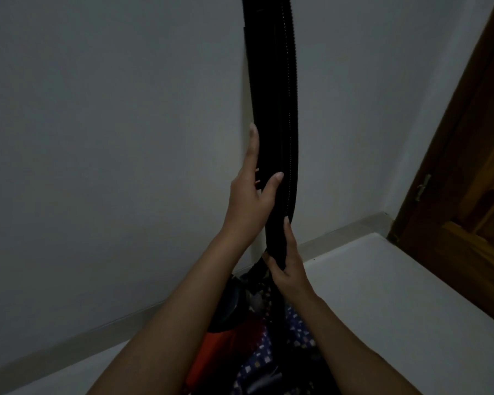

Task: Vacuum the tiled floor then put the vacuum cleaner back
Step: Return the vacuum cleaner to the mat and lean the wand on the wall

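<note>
Pale walls fill most of the frame, meeting in a corner behind the black vacuum hose and tube [274,109], which rise from the lower middle of the frame and run off the top edge. Your left hand [253,195] wraps the tube at mid-frame, thumb across the front and fingers stretched up along its left side, so it is closed around the tube. Your right hand [287,266] grips the same black bundle just below, fingers curled over it from the right. Beneath your forearms, at the bottom centre, sits the vacuum cleaner body [220,332] (red-orange and dark, partly hidden by your arms and patterned clothing). It stands close to the skirting [69,337], which runs along the foot of the wall from lower left toward the corner. White tiled floor [382,295] lies bare to the right of your hands. At the right edge a wooden door [474,166] with a metal handle [422,186] borders that bare floor.
</note>
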Tool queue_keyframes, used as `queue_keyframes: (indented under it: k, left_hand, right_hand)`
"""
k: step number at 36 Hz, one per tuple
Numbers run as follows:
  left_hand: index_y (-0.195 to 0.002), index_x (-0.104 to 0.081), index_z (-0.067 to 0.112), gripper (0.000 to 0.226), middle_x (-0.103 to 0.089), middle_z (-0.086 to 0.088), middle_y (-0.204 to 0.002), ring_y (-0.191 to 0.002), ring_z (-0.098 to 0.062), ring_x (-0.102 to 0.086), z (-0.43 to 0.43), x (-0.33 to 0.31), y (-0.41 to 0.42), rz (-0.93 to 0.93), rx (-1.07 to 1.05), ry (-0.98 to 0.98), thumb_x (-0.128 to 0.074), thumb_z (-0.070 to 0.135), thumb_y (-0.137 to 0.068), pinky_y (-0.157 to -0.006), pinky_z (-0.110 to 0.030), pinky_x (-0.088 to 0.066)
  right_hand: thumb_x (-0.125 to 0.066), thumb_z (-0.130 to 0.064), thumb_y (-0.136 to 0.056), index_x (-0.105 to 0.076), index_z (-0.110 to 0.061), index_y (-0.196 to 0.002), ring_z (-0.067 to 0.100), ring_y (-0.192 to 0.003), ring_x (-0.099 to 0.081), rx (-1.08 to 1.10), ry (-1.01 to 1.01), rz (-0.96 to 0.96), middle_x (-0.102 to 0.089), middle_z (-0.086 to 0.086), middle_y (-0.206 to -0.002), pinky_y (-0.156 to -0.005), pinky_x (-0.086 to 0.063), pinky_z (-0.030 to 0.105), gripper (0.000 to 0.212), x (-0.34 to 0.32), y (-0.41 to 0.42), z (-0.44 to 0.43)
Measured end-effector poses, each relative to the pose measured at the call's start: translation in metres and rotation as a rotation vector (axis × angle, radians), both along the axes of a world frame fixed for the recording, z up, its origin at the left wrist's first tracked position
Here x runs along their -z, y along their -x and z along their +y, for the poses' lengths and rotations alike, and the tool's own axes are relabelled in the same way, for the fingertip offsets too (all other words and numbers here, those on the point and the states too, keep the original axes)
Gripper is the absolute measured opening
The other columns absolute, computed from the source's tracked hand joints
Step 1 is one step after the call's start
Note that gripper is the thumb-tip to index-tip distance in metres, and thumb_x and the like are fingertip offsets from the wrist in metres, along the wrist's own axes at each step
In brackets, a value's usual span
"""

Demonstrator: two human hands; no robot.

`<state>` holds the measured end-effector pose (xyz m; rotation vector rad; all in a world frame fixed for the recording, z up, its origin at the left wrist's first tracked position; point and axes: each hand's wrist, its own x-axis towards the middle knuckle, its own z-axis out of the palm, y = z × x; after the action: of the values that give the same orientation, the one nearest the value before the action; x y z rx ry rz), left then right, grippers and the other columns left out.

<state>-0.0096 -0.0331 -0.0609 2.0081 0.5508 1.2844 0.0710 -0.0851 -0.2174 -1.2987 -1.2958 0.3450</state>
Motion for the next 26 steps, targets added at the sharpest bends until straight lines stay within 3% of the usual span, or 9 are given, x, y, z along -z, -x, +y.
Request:
queue_keyframes:
  k: [7, 11, 17, 20, 22, 24, 26]
  left_hand:
    - [-0.15, 0.001, 0.031, 0.081, -0.034, -0.007, -0.153, -0.128, -0.017, -0.048, 0.006, -0.001, -0.005, 0.005, -0.009, 0.013, -0.054, 0.011, -0.094, -0.102, -0.022, -0.046]
    - [-0.143, 0.009, 0.042, 0.082, -0.028, -0.008, -0.155, -0.133, -0.021, -0.044, 0.009, 0.009, -0.005, 0.034, 0.01, 0.012, -0.052, 0.014, -0.094, -0.105, -0.033, -0.045]
    - [-0.135, 0.012, 0.057, 0.082, -0.028, -0.011, -0.155, -0.133, -0.023, -0.044, 0.013, 0.009, -0.003, 0.055, 0.001, -0.004, -0.05, 0.024, -0.092, -0.105, -0.041, -0.045]
    - [-0.146, 0.012, 0.042, 0.084, -0.029, -0.01, -0.154, -0.13, -0.023, -0.046, 0.011, 0.008, -0.004, 0.081, 0.013, 0.002, -0.05, 0.021, -0.093, -0.1, -0.033, -0.049]
    - [-0.148, 0.009, 0.036, 0.083, -0.031, -0.008, -0.154, -0.124, -0.022, -0.051, 0.01, 0.004, -0.003, 0.077, 0.006, -0.01, -0.05, 0.018, -0.093, -0.098, -0.037, -0.051]
    - [-0.147, 0.007, 0.039, 0.083, -0.032, -0.007, -0.154, -0.124, -0.024, -0.052, 0.01, 0.001, -0.001, 0.06, 0.005, -0.028, -0.051, 0.016, -0.093, -0.1, -0.044, -0.049]
    - [-0.144, 0.007, 0.044, 0.082, -0.034, -0.008, -0.152, -0.128, -0.027, -0.049, 0.01, 0.0, 0.003, 0.063, 0.009, -0.04, -0.051, 0.015, -0.093, -0.104, -0.047, -0.046]
  right_hand:
    - [-0.049, 0.001, -0.094, 0.001, -0.065, -0.138, -0.014, -0.14, -0.013, -0.015, -0.01, -0.067, -0.006, -0.045, -0.147, -0.115, -0.013, 0.008, 0.093, 0.0, -0.015, 0.003]
    - [-0.05, -0.007, -0.095, 0.0, -0.065, -0.138, -0.003, -0.144, -0.015, 0.015, 0.026, -0.061, -0.006, -0.039, -0.15, -0.118, -0.014, 0.016, 0.088, 0.011, -0.017, 0.005]
    - [-0.05, -0.008, -0.096, 0.002, -0.064, -0.139, -0.002, -0.144, -0.015, 0.042, 0.05, -0.07, -0.009, -0.02, -0.155, -0.117, -0.013, 0.012, 0.088, 0.01, -0.015, 0.006]
    - [-0.051, -0.002, -0.094, 0.001, -0.054, -0.144, -0.01, -0.141, -0.016, 0.079, 0.031, -0.056, -0.011, -0.019, -0.154, -0.113, -0.015, 0.007, 0.089, 0.009, -0.013, 0.006]
    - [-0.051, -0.005, -0.093, -0.006, -0.041, -0.145, -0.014, -0.139, -0.017, 0.072, 0.014, -0.016, -0.014, -0.016, -0.153, -0.112, -0.016, 0.005, 0.078, 0.007, -0.007, 0.007]
    - [-0.051, -0.011, -0.092, -0.005, -0.041, -0.144, -0.018, -0.137, -0.015, 0.049, 0.003, 0.019, -0.012, -0.02, -0.153, -0.11, -0.016, 0.003, 0.075, 0.004, 0.001, 0.009]
    - [-0.051, -0.015, -0.093, 0.001, -0.052, -0.145, -0.018, -0.138, -0.013, 0.047, -0.02, 0.009, -0.008, -0.035, -0.15, -0.109, -0.016, 0.001, 0.083, 0.005, 0.011, 0.01]
